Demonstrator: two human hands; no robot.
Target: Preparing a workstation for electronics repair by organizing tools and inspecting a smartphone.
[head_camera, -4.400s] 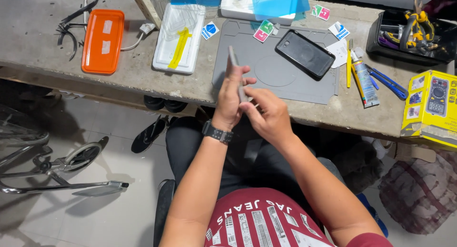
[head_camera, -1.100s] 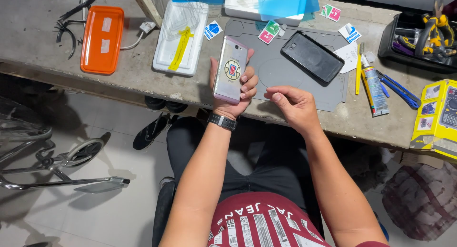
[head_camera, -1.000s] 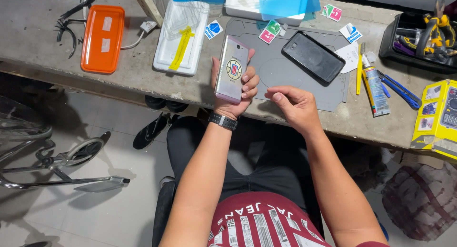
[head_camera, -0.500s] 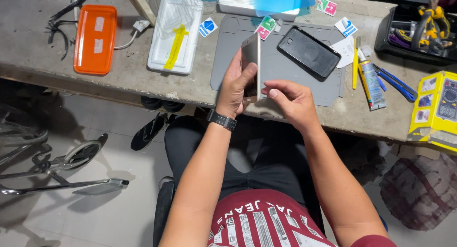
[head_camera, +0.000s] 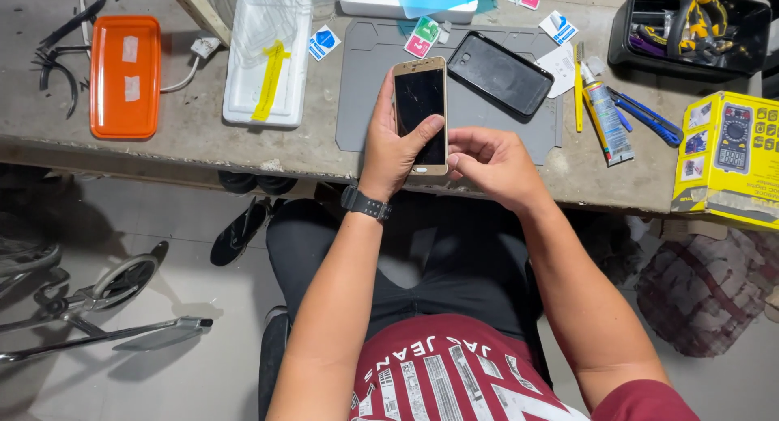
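Holding a gold-framed smartphone with a dark, cracked-looking screen (head_camera: 420,115) upright above the near edge of the grey rectangular work mat (head_camera: 369,88), we wrap our left hand (head_camera: 395,141) around its left side, the thumb lying across the lower part of the glass and the fingers curled behind the back. A black wristwatch (head_camera: 365,203) sits on that wrist. Our right hand (head_camera: 495,161) is loosely curled just beside the phone's lower right edge, its fingertips (head_camera: 454,157) at or nearly at the frame; we cannot tell whether they pinch anything.

On the mat, right of the held phone, lies a black rectangular phone (head_camera: 501,73) set at a slant. Small coloured square sachets (head_camera: 424,38) lie at the mat's far edge. Left of the mat rests a white plastic tray with a yellow strip (head_camera: 268,61), and further left an orange rectangular tray (head_camera: 124,76). Right of the mat lie a slim tube (head_camera: 607,116) and a blue-handled tool (head_camera: 645,116), then a yellow cardboard box (head_camera: 726,157) well apart at the concrete bench (head_camera: 195,141) edge. Beyond these, a black bin of tools (head_camera: 690,27) stands at the far right corner.
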